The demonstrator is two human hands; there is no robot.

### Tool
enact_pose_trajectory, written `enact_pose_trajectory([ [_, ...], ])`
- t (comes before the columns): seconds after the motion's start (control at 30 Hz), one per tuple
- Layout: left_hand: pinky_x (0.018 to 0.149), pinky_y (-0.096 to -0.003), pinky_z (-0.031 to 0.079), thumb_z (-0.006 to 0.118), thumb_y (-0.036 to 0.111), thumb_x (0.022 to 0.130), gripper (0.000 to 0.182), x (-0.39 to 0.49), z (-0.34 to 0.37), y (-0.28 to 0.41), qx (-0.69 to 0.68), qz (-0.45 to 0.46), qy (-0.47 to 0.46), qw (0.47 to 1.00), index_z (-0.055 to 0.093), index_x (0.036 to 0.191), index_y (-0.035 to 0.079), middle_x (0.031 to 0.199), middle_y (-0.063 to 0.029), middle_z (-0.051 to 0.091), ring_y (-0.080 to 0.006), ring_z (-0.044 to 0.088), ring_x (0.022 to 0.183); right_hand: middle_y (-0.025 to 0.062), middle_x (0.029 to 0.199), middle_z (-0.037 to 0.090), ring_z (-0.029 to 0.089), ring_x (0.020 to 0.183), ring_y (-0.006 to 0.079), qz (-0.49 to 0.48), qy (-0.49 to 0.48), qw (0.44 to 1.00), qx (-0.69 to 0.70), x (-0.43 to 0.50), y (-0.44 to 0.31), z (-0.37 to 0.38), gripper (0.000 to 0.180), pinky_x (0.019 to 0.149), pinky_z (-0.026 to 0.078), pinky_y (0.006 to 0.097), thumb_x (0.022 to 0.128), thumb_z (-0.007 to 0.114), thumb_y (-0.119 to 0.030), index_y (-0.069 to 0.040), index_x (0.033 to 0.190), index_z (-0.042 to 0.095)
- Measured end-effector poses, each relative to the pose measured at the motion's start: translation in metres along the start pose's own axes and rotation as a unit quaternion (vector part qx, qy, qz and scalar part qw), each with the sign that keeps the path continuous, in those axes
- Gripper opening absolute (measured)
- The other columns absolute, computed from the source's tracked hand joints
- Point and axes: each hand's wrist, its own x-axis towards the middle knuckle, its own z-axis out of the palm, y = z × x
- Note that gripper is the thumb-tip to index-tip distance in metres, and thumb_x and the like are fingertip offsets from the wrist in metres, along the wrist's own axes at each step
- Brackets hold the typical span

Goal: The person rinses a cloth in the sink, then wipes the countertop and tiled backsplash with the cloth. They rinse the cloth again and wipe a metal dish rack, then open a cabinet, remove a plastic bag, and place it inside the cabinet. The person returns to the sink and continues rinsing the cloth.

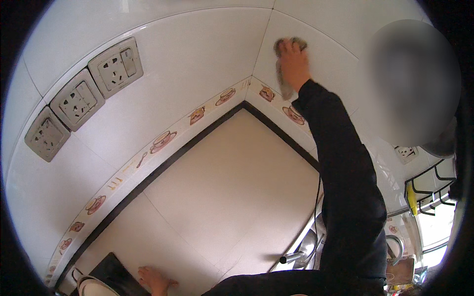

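Observation:
High on the white tiled wall [329,70], just right of the corner, my right hand [295,64] presses a grey-brown cloth [286,88] flat against the tile. Part of the cloth bunches above the fingertips and a strip hangs below the palm. My left hand [153,279] rests on the beige tiled countertop [229,185] at the bottom, its fingers spread and holding nothing. Beside it lies a flat black panel [114,273], perhaps a cooktop. A light-coloured pot [97,288] with a side handle is cut off by the lower edge.
Several wall sockets [115,68] line the left wall, above a border of printed cups [163,141]. A frying pan or similar metal vessel [306,244] and a black cord [317,207] lie near my right arm. A black wire rack [422,190] hangs at right; a blurred patch hides the wall above.

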Motion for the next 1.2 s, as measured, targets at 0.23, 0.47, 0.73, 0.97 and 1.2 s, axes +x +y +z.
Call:
enact_pose_trajectory([
  [0.23,0.104,-0.0544,0.031,0.086,0.063,0.035,0.137,0.015,0.022,-0.003,0.034,-0.014,0.089,0.995,0.028,0.140,-0.001,0.147,-0.0228,0.024,-0.0380,0.021,0.138,0.0074,0.122,0.049,0.047,0.111,0.0286,-0.049,-0.001,0.999,0.022,-0.008,0.022,0.025,0.046,0.083,0.045,0.0385,0.073,0.064,-0.013,-0.007,0.118,0.056],
  [0.47,0.106,-0.0580,0.026,0.088,0.059,0.039,0.141,-0.009,0.004,0.006,0.032,-0.027,0.014,0.999,0.018,0.143,-0.005,0.151,-0.0251,0.013,-0.0396,0.015,0.140,0.0113,0.117,0.047,0.045,0.110,0.0316,-0.116,-0.200,0.973,0.017,-0.092,-0.019,0.023,0.037,0.091,0.042,0.0374,0.074,0.061,-0.008,-0.001,0.110,0.061],
  [0.73,0.106,-0.0579,0.026,0.088,0.058,0.040,0.138,0.016,0.015,0.006,0.037,-0.043,0.048,0.997,0.019,0.143,-0.004,0.151,-0.0238,0.015,-0.0385,0.016,0.139,0.0100,0.132,0.042,0.046,0.110,0.0293,-0.064,0.079,0.995,0.005,0.027,0.054,-0.001,0.057,0.088,0.043,0.0351,0.074,0.061,-0.007,-0.002,0.130,0.047],
  [0.97,0.106,-0.0579,0.025,0.087,0.058,0.041,0.135,0.028,0.025,0.001,0.038,-0.033,0.073,0.996,0.022,0.142,-0.003,0.150,-0.0232,0.016,-0.0388,0.017,0.139,0.0062,0.120,0.046,0.046,0.107,0.0261,0.045,0.051,0.996,-0.048,0.008,0.076,-0.027,0.054,0.077,0.043,0.0460,0.072,0.066,-0.014,-0.005,0.123,0.050],
  [1.2,0.106,-0.0580,0.025,0.086,0.058,0.042,0.131,0.031,0.029,-0.007,0.028,-0.015,0.080,0.996,0.025,0.141,-0.002,0.150,-0.0227,0.018,-0.0391,0.018,0.138,0.0122,0.129,0.038,0.043,0.110,0.0326,0.129,-0.041,0.990,-0.049,-0.053,0.111,-0.068,0.066,0.079,0.039,0.0528,0.074,0.070,-0.015,-0.002,0.131,0.039],
])
